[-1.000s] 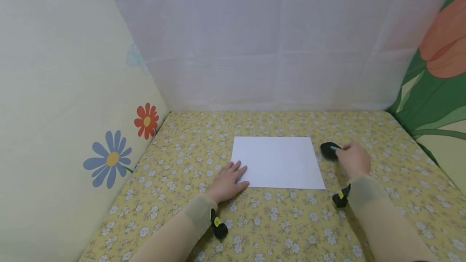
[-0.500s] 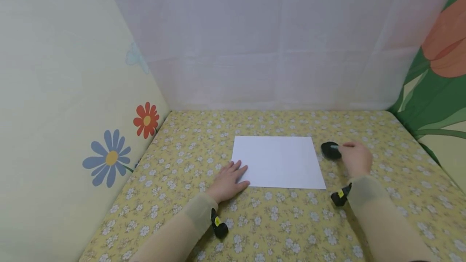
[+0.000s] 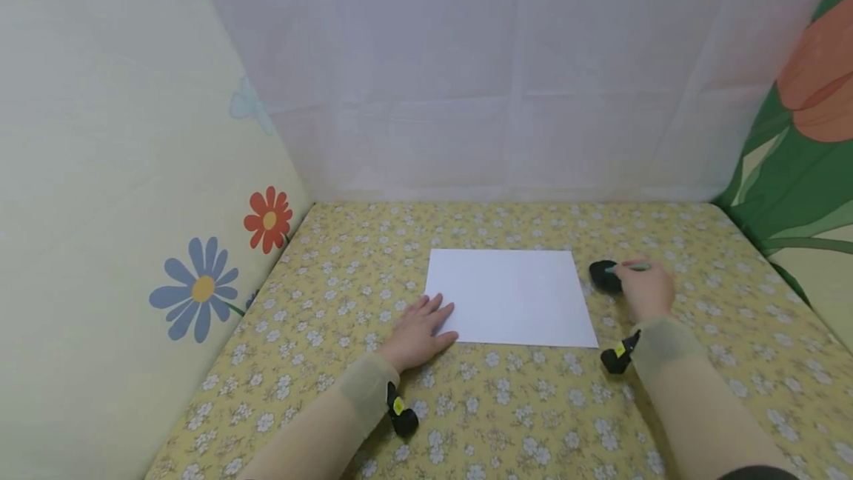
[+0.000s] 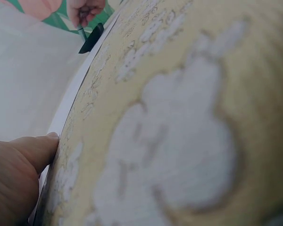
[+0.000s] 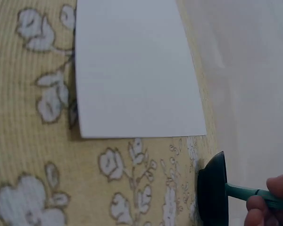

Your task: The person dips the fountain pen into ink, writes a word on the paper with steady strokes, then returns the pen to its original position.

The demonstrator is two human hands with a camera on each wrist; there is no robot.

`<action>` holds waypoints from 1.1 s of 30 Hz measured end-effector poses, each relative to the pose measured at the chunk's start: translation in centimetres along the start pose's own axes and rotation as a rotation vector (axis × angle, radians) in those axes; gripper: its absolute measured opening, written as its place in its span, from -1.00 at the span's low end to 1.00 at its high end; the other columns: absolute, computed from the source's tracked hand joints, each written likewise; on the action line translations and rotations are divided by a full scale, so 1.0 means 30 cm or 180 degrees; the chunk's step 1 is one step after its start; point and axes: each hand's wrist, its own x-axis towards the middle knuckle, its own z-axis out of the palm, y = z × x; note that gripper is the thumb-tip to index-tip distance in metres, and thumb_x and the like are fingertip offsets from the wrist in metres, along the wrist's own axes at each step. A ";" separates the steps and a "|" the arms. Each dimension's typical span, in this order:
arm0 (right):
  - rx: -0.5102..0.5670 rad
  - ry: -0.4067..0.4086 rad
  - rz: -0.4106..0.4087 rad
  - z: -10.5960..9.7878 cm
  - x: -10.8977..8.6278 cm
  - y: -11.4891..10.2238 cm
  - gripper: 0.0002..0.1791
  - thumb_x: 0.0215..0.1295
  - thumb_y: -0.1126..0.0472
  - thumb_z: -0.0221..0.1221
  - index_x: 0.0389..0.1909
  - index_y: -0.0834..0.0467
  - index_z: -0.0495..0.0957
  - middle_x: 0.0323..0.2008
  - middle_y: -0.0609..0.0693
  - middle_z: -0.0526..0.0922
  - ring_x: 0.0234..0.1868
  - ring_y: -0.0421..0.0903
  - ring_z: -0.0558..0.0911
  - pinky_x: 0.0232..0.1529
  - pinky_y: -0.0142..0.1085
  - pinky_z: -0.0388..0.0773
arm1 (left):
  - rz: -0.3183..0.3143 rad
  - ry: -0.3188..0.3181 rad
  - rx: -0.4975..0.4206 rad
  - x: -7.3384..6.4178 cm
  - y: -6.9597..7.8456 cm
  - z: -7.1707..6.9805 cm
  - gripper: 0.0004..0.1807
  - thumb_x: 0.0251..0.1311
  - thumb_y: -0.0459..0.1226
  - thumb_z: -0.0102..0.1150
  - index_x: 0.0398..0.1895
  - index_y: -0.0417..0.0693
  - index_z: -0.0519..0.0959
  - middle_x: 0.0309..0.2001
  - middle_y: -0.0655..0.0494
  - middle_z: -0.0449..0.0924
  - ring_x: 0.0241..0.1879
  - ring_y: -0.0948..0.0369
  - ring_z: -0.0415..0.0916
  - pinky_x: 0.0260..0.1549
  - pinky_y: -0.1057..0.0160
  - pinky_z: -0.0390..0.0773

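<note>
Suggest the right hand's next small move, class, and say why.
Probably lift the green-handled tool off the black dish, toward the white sheet. The right hand pinches the tool, whose far end is at the dish; the sheet looks blank, and the left hand rests at its left edge.

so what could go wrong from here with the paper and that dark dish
The dark dish could slide or tip: the right hand pinches a green stick that meets it, and no hand steadies the dish. The white paper might swivel, since only the left hand rests on it, at the near left corner. If the dish holds anything wet, which I can't tell, drips could mark the paper close by.
</note>
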 end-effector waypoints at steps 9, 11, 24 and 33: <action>0.0185 -0.0112 -0.0007 0.005 0.002 0.042 -0.44 0.34 -0.08 0.09 0.25 0.15 0.45 0.22 0.17 0.47 0.14 0.14 0.46 0.00 -0.05 0.48 | -0.0025 -0.0002 -0.0008 0.000 0.000 0.001 -0.30 0.38 0.15 -0.10 0.49 0.11 0.13 0.53 0.07 -0.12 0.50 0.03 -0.27 0.42 -0.07 -0.24; 0.0227 -0.0154 -0.0058 0.000 0.000 0.056 -0.40 0.33 -0.13 0.10 0.28 0.11 0.43 0.25 0.14 0.45 0.17 0.12 0.45 0.07 -0.04 0.46 | -0.0023 -0.0003 -0.0008 0.000 0.000 0.002 -0.30 0.38 0.15 -0.10 0.49 0.11 0.14 0.53 0.06 -0.12 0.50 0.03 -0.27 0.42 -0.07 -0.25; 0.0408 -0.0159 -0.0093 -0.008 -0.023 0.075 -0.39 0.32 -0.18 0.10 0.32 0.03 0.41 0.26 0.08 0.46 0.16 -0.01 0.45 -0.04 -0.23 0.46 | -0.0036 -0.0031 -0.0009 0.002 -0.006 -0.001 -0.30 0.38 0.14 -0.10 0.50 0.09 0.13 0.53 0.06 -0.13 0.50 0.03 -0.28 0.41 -0.08 -0.25; 0.0391 0.0018 -0.0034 -0.005 -0.025 0.066 -0.43 0.30 -0.20 0.10 0.19 0.06 0.47 0.11 0.06 0.50 -0.13 -0.05 0.49 -0.21 -0.18 0.47 | -0.0070 -0.0065 0.0048 0.001 -0.001 0.000 -0.30 0.38 0.15 -0.10 0.50 0.13 0.11 0.53 0.09 -0.14 0.50 0.05 -0.28 0.42 -0.06 -0.25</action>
